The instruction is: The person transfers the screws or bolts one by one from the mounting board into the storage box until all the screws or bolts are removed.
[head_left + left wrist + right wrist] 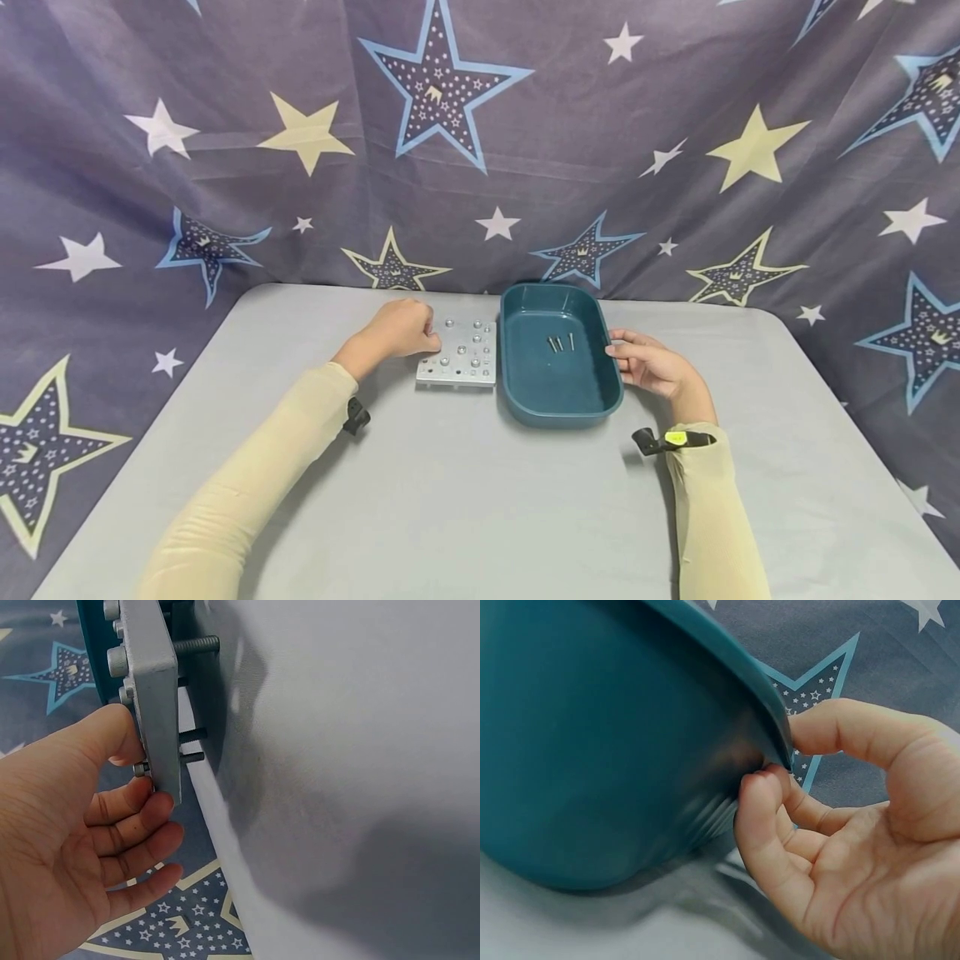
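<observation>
My left hand (405,327) holds a silver metal plate (453,369) by its left edge. In the left wrist view, the thumb of that hand (82,817) lies against the bolt-head face of the plate (157,712), and curled fingers meet its edge. Several bolts (196,645) pass through the plate, threaded ends sticking out on the underside. On the other side, my right hand (651,364) pinches the right rim of a teal plastic tub (561,412). Thumb and fingers of the right hand (855,825) close over the tub's lip (769,701) in the right wrist view.
Three loose screws (559,342) lie on the floor of the tub, which stands just right of the plate. Both sit on a grey-covered table (450,500). A star-patterned cloth (480,192) hangs behind the table.
</observation>
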The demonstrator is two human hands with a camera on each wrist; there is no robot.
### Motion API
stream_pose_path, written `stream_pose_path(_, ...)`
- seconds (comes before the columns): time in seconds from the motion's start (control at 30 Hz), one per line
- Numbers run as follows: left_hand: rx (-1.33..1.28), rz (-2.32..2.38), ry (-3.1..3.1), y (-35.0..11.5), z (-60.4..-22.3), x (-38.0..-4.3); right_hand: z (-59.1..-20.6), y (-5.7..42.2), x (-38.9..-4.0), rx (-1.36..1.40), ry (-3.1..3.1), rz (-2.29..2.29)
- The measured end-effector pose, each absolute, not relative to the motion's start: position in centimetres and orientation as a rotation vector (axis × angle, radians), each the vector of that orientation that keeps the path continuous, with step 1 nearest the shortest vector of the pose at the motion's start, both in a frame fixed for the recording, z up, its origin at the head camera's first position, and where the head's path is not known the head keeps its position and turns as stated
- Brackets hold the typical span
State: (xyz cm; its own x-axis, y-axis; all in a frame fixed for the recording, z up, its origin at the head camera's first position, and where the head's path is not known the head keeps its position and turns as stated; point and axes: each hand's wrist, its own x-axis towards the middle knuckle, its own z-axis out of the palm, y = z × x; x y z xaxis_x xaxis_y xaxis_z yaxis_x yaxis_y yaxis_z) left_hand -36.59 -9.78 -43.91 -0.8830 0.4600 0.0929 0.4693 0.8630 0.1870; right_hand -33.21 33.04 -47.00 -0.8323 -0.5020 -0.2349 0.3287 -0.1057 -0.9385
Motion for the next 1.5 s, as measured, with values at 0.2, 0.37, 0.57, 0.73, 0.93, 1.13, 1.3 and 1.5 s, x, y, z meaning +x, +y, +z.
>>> stream_pose_path(0.2,-0.748,-0.325,-2.982,-9.77,-43.92,-36.6,-47.13,33.12,-33.28,-0.197,1.625,-1.983)
stream_pose_path(0.37,-0.746,-0.337,-2.976,-9.81,-43.91,-36.48,-47.16,33.09,-33.43,-0.194,1.634,-1.977)
stream_pose_path(0.57,-0.735,-0.333,-2.983,-9.83,-43.9,-36.4,-46.95,32.99,-33.44,-0.187,1.622,-1.979)
stream_pose_path(0.73,-0.735,-0.328,-2.984,-9.8,-43.91,-36.47,-46.92,32.97,-33.42,-0.191,1.613,-1.981)
stream_pose_path(0.93,-0.739,-0.337,-2.979,-9.81,-43.88,-36.45,-47.04,33.03,-33.41,-0.187,1.602,-1.986)
stream_pose_path(1.13,-0.733,-0.338,-2.975,-9.79,-43.96,-36.48,-47.14,33.09,-33.4,-0.185,1.595,-1.991)
stream_pose_path(1.3,-0.728,-0.351,-2.971,-9.8,-44.04,-36.52,-47.27,33.19,-33.4,-0.2,1.588,-1.994)
stream_pose_path(1.5,-0.734,-0.353,-2.975,-9.88,-44.09,-36.58,-47.5,33.3,-33.43,-0.197,1.58,-1.998)
